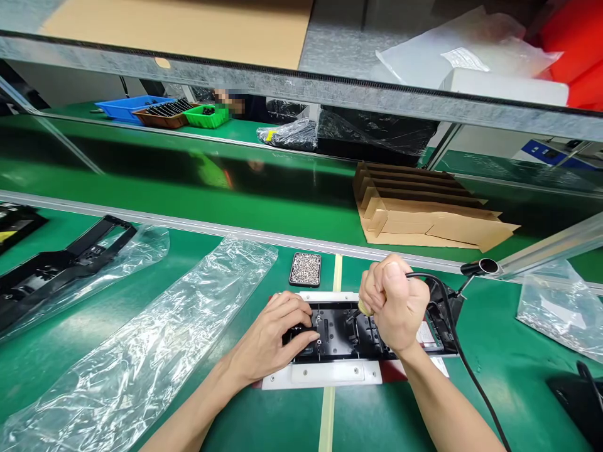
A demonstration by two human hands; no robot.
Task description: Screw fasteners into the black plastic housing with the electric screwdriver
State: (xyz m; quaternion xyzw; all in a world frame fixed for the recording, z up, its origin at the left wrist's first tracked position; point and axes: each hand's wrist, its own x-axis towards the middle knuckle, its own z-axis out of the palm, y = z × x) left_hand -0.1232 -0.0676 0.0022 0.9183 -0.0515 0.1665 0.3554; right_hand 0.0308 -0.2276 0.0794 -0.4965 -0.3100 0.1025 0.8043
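A long black plastic housing (335, 326) with ribs and small posts lies in a white fixture (330, 372). My left hand (282, 329) curls over the housing's left end, thumb and fingers gripping it; part of that end is hidden beneath the palm. Above the housing's right half, my right hand (394, 304) is wrapped in a fist round a corded electric screwdriver (364, 307), mostly hidden by the fingers. Its tip points down and left into the housing. A black cord (453, 326) runs from the top of the fist. Behind the fixture sits a small tray of screws (305, 269).
Clear plastic bags (188, 326) and another long black part (70, 263) cover the left of the green bench. A cardboard divider (424, 213) stands behind. On the right are a metal tube (479, 267) and a bag (560, 307). A shelf (264, 85) spans overhead.
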